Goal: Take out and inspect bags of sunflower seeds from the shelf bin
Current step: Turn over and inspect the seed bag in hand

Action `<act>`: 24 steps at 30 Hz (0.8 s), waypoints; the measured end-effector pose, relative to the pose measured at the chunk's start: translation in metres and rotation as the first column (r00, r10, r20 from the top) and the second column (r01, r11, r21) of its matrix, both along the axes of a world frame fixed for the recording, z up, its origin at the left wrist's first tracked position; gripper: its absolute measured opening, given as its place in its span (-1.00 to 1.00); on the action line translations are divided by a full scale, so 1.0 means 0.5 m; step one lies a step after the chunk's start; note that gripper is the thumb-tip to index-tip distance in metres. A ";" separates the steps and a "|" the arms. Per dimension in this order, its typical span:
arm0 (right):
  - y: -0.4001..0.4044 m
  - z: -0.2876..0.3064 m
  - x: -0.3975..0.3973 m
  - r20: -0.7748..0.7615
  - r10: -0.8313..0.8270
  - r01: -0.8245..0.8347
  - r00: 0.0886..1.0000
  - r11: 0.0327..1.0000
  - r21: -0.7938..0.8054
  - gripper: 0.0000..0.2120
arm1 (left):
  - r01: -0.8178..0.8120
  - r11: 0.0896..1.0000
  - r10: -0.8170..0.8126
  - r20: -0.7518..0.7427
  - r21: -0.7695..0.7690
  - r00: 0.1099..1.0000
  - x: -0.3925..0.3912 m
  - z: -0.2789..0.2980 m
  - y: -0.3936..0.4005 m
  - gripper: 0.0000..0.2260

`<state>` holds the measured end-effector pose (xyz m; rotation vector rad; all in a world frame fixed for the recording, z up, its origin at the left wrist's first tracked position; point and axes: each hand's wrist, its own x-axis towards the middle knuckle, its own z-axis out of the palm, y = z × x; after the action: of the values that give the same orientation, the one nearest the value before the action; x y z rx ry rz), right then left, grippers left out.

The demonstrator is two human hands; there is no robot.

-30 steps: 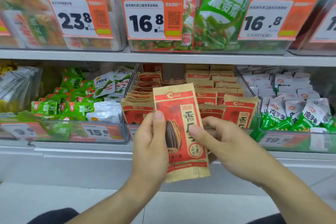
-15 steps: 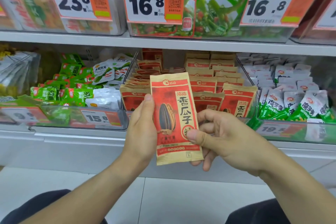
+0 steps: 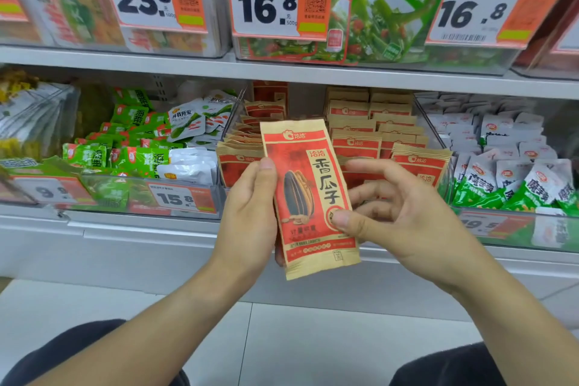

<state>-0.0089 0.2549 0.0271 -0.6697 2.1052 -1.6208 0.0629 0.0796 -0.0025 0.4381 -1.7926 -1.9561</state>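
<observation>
A red and tan bag of sunflower seeds (image 3: 308, 194) stands upright in front of the shelf, its printed front facing me. My left hand (image 3: 250, 216) grips its left edge, thumb on the front and fingers behind. My right hand (image 3: 398, 213) pinches its lower right edge with the thumb, while the index finger is stretched out above. Behind the bag, the clear shelf bin (image 3: 432, 122) holds several rows of the same bags (image 3: 360, 141), standing on edge.
Left of it, a bin of green and white snack packs (image 3: 141, 153) carries a 15.8 price tag (image 3: 180, 197). On the right is a bin of white and green packs (image 3: 517, 172). The upper shelf (image 3: 282, 70) carries bins with large price tags. White floor tiles lie below.
The view has shifted a little down the shelf. My right index finger has lifted off and stretched out. Both hands still hold the bag in the same place.
</observation>
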 end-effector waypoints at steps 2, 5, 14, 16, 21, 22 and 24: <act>-0.003 -0.005 0.002 -0.062 0.016 -0.016 0.998 1.000 0.001 -0.45 | 0.047 0.997 -0.048 -0.024 -0.055 0.999 0.008 0.007 0.004 -0.64; -0.013 -0.017 0.008 -0.072 0.065 -0.063 0.995 0.998 0.025 -0.61 | 0.120 0.984 -0.129 -0.071 -0.129 0.989 0.013 0.012 0.009 -0.62; -0.032 -0.029 0.035 -0.058 0.122 -0.123 0.991 0.992 -0.013 -0.48 | 0.193 0.909 -0.252 -0.116 -0.370 0.961 0.020 -0.005 0.008 -0.51; -0.035 -0.033 0.034 -0.072 0.098 -0.100 0.993 0.995 -0.023 -0.46 | 0.222 0.892 -0.286 -0.110 -0.393 0.952 0.021 -0.010 0.006 -0.61; -0.036 -0.032 0.039 -0.088 0.109 -0.110 0.990 0.994 -0.007 -0.54 | 0.316 0.902 -0.362 -0.118 -0.294 0.925 0.025 -0.006 0.005 -0.76; -0.037 -0.031 0.042 -0.090 0.109 -0.110 0.990 0.994 -0.003 -0.57 | 0.319 0.904 -0.363 -0.116 -0.286 0.924 0.025 -0.004 0.006 -0.76; -0.039 -0.032 0.045 -0.099 0.089 -0.089 0.991 0.996 0.004 -0.60 | 0.315 0.904 -0.359 -0.116 -0.288 0.926 0.023 -0.006 0.009 -0.75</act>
<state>0.0137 0.2352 0.0109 -0.8477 2.1111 -1.5699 0.0743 0.0838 -0.0054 -0.1343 -2.0872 -1.8604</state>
